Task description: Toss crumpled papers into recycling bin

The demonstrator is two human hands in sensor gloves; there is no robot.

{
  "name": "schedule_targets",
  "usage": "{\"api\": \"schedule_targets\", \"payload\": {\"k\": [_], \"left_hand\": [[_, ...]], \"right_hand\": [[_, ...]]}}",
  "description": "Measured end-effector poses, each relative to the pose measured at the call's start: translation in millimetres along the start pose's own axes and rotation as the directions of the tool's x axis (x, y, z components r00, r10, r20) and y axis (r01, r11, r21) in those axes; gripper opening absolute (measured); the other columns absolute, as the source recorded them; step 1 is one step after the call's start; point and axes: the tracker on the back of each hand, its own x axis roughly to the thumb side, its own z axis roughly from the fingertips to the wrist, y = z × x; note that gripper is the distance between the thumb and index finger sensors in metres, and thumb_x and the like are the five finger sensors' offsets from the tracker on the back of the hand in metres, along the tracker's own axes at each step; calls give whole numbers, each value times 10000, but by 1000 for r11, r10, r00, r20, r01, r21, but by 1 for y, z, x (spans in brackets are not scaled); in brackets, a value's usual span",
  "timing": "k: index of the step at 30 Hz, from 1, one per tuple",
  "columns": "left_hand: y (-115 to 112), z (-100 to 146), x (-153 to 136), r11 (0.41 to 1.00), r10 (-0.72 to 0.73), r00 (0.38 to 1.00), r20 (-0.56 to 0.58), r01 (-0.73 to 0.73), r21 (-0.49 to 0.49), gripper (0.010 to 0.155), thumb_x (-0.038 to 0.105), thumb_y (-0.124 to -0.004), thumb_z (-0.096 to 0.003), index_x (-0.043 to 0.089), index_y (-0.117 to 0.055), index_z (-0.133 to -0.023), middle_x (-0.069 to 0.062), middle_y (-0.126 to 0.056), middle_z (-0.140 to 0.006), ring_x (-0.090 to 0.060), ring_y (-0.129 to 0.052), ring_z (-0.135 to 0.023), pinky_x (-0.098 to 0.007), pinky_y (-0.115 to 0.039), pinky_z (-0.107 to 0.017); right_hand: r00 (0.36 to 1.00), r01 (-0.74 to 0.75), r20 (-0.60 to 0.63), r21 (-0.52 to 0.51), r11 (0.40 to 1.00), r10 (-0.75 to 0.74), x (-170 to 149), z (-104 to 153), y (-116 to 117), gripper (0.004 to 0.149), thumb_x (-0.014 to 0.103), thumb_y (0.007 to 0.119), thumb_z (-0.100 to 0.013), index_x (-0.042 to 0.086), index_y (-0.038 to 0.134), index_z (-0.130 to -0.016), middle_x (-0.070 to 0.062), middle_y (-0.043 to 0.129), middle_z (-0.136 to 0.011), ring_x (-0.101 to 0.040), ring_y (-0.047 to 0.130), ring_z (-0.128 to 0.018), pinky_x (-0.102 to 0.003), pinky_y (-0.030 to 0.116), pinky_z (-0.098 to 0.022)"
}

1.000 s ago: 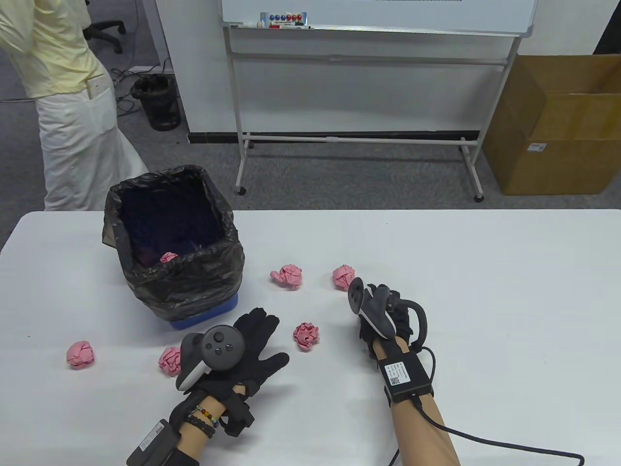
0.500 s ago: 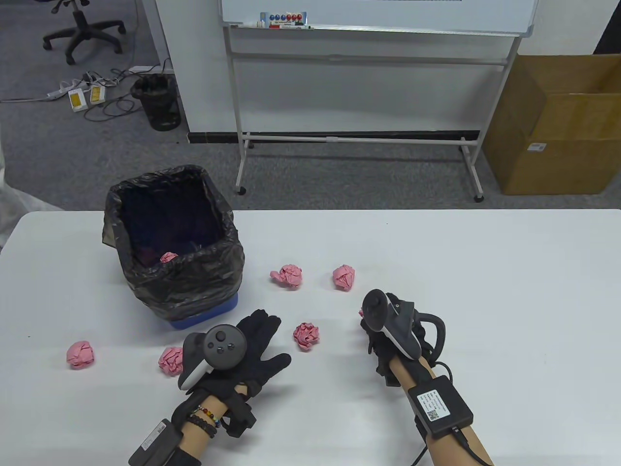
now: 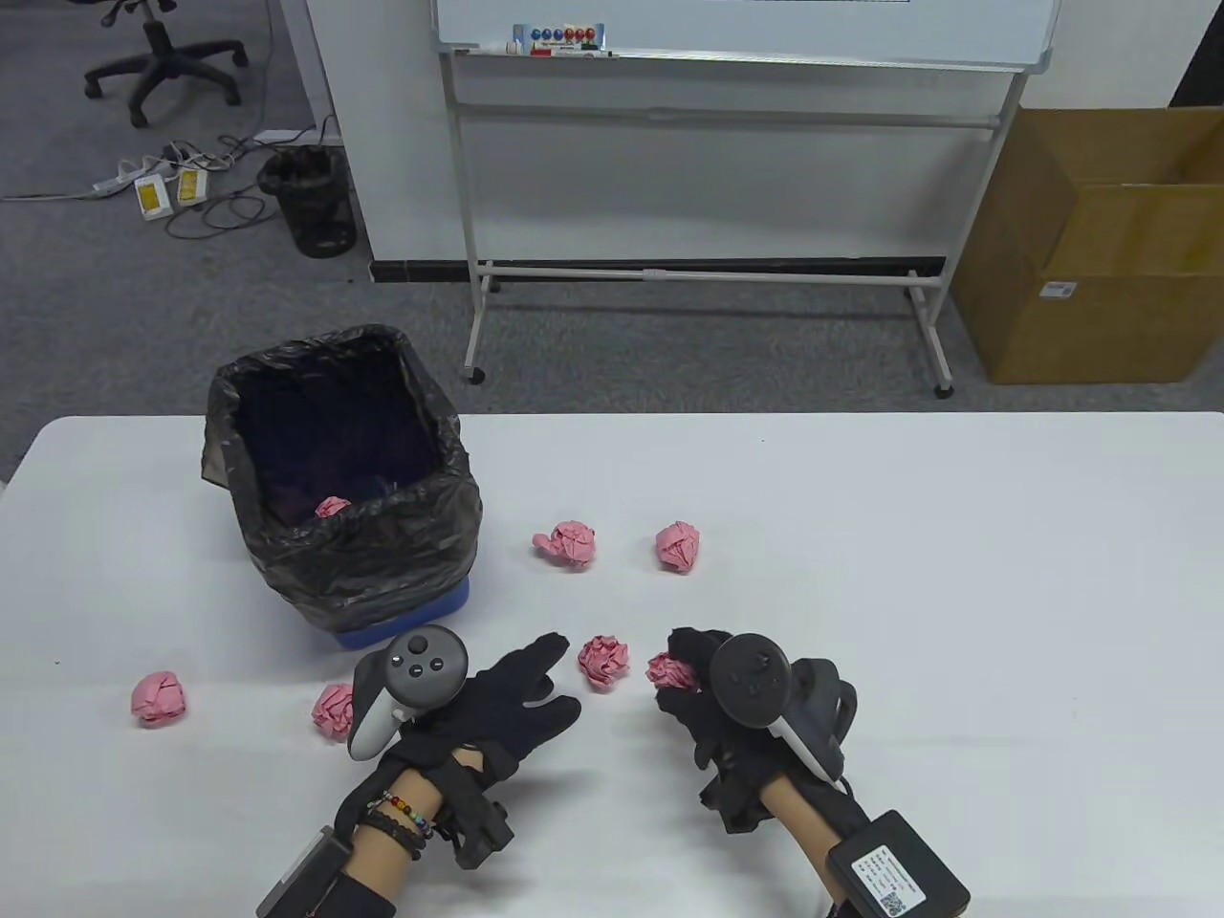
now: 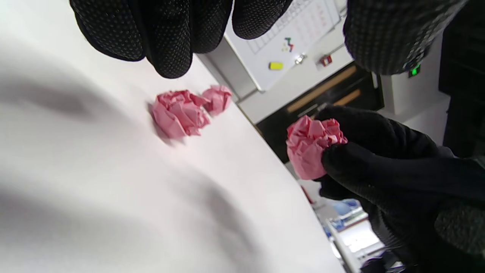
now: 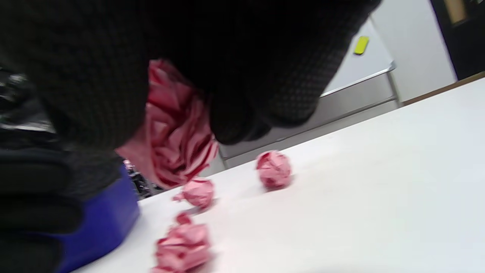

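My right hand (image 3: pixel 684 674) grips a pink crumpled paper ball (image 3: pixel 671 670) just above the table; the ball also shows in the left wrist view (image 4: pixel 308 146) and the right wrist view (image 5: pixel 176 132). My left hand (image 3: pixel 535 674) is open and empty, fingers spread flat, beside another pink ball (image 3: pixel 604 661). The bin (image 3: pixel 344 478), blue with a black bag liner, stands at the table's left and holds one pink ball (image 3: pixel 332 507). More pink balls lie loose: two (image 3: pixel 570 544) (image 3: pixel 678 546) mid-table, one (image 3: pixel 334 710) left of my left hand, one (image 3: pixel 159 697) far left.
The white table (image 3: pixel 908 574) stretches bare to the right. Beyond its far edge stand a whiteboard on a wheeled frame (image 3: pixel 727 48), a cardboard box (image 3: pixel 1100 249) and a small black floor bin (image 3: pixel 308 199).
My right hand drew back toward me and to the left with a pink ball in its grip. My left hand shifted slightly right. The person at the far left walked out of view.
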Motion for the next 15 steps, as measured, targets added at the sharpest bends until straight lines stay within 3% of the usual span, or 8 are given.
{"api": "schedule_targets", "payload": {"k": [7,15], "left_hand": [[-4,-3,-1,984,164,986,16,-163,-67,921,657,-776,-427,124,-484,-1119,-255,-624,-1131,-419,-840,-948,-567,-751,-653],[-10,-5,-1,968,220,975,5,-218,-125,897,664,-779,-426,87,-572,-1081,-263,-802,-1010,-352,-1006,-813,-501,-876,-572]], "right_hand": [[988,108,106,63,992,-114,27,16,17,655,471,1004,-221,298,854,-834,18,972,-818,-163,1090,-600,-223,946,-395],[969,158,175,93,983,-172,45,22,33,663,473,1010,-213,302,850,-833,22,968,-819,-156,1089,-604,-218,946,-397]]}}
